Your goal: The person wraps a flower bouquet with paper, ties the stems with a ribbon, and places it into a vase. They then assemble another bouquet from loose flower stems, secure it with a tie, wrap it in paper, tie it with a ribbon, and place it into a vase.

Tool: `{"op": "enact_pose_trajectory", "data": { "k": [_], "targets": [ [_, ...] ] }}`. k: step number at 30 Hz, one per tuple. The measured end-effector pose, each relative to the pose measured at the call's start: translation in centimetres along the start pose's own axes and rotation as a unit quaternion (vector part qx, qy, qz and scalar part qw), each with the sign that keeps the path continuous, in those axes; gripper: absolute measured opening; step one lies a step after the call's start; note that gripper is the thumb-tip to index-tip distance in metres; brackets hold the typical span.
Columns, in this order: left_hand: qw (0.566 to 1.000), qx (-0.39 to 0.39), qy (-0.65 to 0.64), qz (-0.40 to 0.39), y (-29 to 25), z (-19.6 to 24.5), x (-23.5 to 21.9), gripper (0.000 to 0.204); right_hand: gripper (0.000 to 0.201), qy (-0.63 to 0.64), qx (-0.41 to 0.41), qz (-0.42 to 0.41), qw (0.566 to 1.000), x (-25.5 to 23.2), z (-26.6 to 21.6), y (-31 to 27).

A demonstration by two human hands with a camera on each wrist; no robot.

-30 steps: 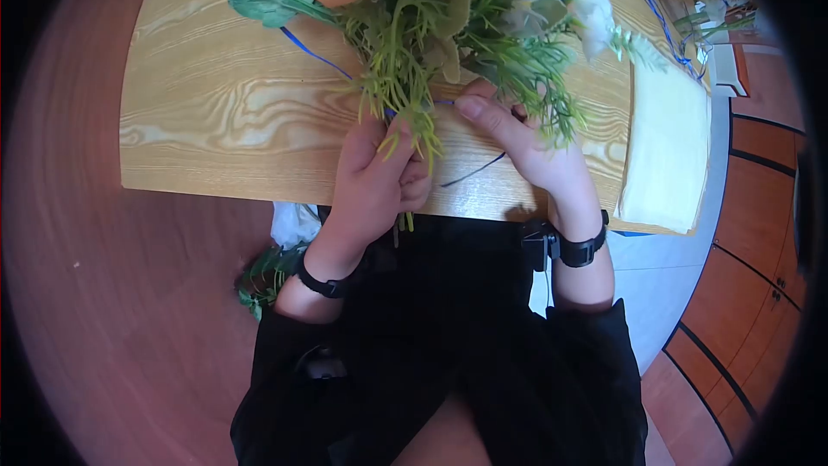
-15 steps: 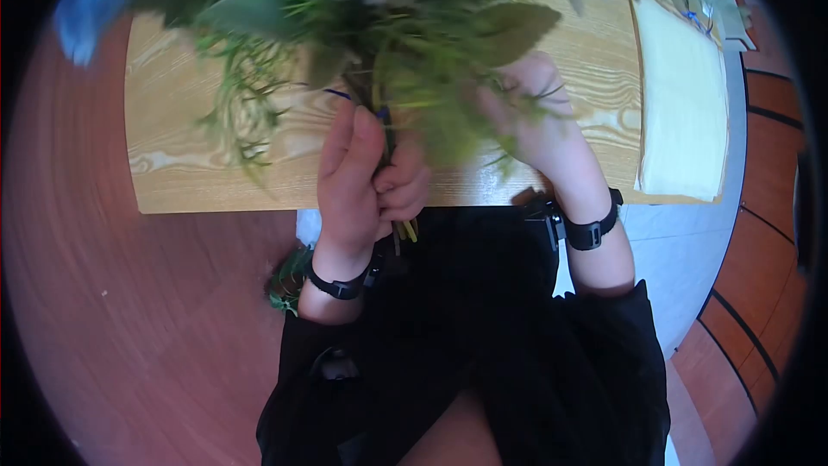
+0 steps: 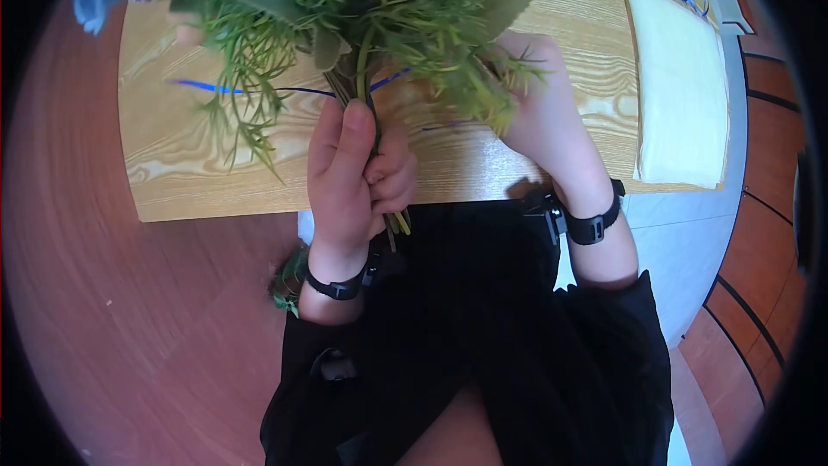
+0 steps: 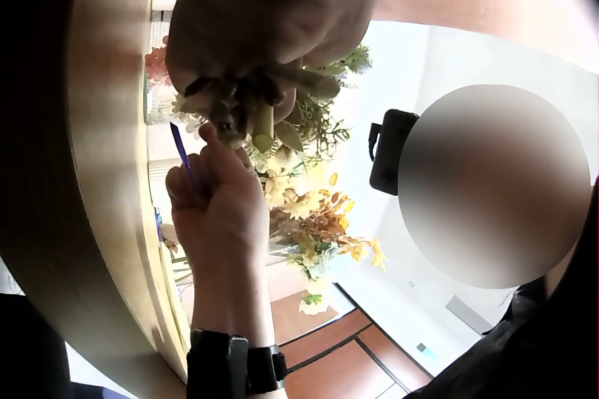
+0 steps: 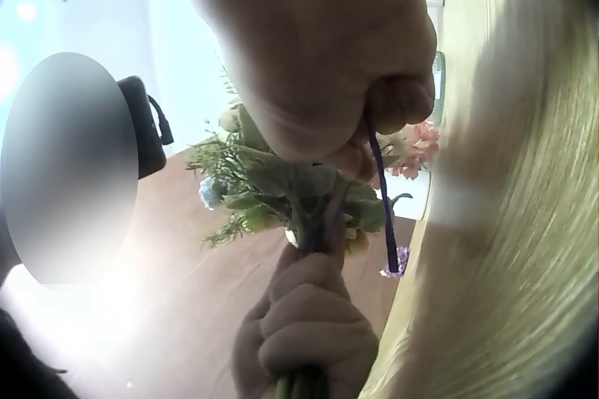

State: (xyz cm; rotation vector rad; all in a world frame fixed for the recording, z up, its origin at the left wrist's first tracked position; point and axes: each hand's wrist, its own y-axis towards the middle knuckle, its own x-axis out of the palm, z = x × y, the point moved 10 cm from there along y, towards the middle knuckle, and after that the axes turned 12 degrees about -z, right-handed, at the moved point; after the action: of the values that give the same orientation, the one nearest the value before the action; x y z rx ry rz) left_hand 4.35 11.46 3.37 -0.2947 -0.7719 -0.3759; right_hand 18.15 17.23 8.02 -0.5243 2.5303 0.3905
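My left hand (image 3: 354, 173) grips the gathered stems of an artificial flower bouquet (image 3: 267, 0), stem ends sticking out below the fist. Blue and white blooms and feathery greenery spread out above it. A narrow blue ribbon (image 3: 207, 86) runs behind the stems just over the left thumb, one tail stretching leftward over the table. My right hand (image 3: 552, 103) is to the right, its fingers hidden behind leaves in the head view. In the right wrist view those fingers are curled and pinch the ribbon (image 5: 383, 193), whose end hangs free.
The bouquet is over a wood-grain table (image 3: 190, 194). A stack of cream sheets (image 3: 681, 95) lies along its right side. Yellow and orange flowers (image 4: 328, 207) stand behind the right hand. Small purple flowers (image 5: 401, 261) are near the table edge; green leaves (image 3: 286, 285) are below the table.
The bouquet has been turned, bringing blue and white blooms round where peach ones were. The left hand has shifted slightly left, and the right hand has moved behind the greenery with the ribbon.
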Motion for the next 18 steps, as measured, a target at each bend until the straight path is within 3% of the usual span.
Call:
{"op": "enact_pose_trajectory", "data": {
  "k": [4, 8, 10, 12, 14, 16, 17, 18],
  "targets": [
    [0.996, -0.001, 0.084, 0.038, 0.0, -0.3, -1.7, 0.023, 0.016, 0.118, 0.023, 0.027, 0.992, 0.0, -0.4, -0.8],
    [0.997, 0.001, 0.064, 0.038, 0.3, -0.2, -1.1, 0.019, 0.014, 0.202, 0.029, 0.042, 0.978, 0.3, -1.2, -1.0],
    [0.986, -0.013, 0.115, 0.118, 0.1, -0.5, -1.8, 0.020, 0.013, 0.239, 0.027, 0.051, 0.969, 0.8, -1.3, -1.2],
    [0.987, 0.004, 0.119, 0.109, 0.6, -0.3, -1.6, 0.018, 0.014, 0.336, 0.113, -0.007, 0.935, 3.0, -0.4, -1.7],
    [0.987, 0.021, 0.122, 0.101, 0.8, 0.1, -1.9, 0.016, 0.014, 0.351, 0.096, 0.004, 0.931, 3.3, -1.7, -1.5],
    [0.987, -0.018, 0.139, 0.085, 0.9, -0.8, -3.3, 0.008, 0.015, 0.367, 0.077, 0.016, 0.927, 3.4, -2.7, -1.4],
    [0.987, -0.013, 0.138, 0.086, 1.3, -1.5, -3.8, 0.008, 0.013, 0.302, 0.101, -0.012, 0.948, 3.9, -2.8, -1.6],
    [0.966, 0.054, 0.234, 0.098, 1.6, -0.9, -3.7, 0.014, 0.012, 0.235, 0.126, -0.039, 0.963, 4.5, -2.7, -1.8]
  ]
}}
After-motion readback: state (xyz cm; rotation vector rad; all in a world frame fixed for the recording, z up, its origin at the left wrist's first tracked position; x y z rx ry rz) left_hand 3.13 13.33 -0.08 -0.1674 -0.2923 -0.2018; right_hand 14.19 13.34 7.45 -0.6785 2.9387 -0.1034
